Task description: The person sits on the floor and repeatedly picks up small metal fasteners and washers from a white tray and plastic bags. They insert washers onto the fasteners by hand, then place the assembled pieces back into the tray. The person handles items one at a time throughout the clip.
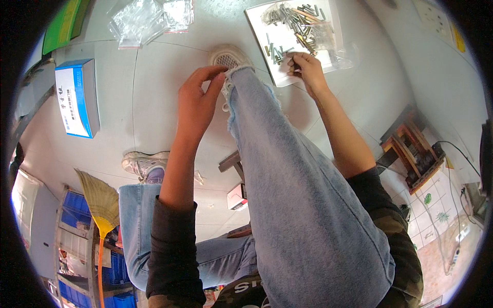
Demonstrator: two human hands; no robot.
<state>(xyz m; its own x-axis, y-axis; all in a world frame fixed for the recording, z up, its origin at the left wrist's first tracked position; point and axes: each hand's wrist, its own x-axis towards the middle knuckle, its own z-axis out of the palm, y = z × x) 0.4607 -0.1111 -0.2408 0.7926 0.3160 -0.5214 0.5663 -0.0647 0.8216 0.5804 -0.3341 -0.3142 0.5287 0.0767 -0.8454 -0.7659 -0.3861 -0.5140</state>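
Observation:
My left hand (197,100) hovers beside the frayed hem of my raised jeans leg (303,169), thumb and forefinger tips brought together. Whatever is in that pinch, if anything, is too small to make out. Over the near edge of a shallow white tray (258,38), my right hand (309,72) has its fingers curled together, and what they hold cannot be seen. Small silvery screws (276,53) lie in the tray just beyond these fingertips. Farther in is a heap of longer metal pins or bolts (303,28), some beside clear plastic bags.
Clear zip bags (138,23) lie on the grey floor at far left. A blue and white box (77,97) stands left. A straw broom (100,200) leans by a shelf with blue bins (74,205). At right are a wooden stool (411,149) and loose cables (452,205).

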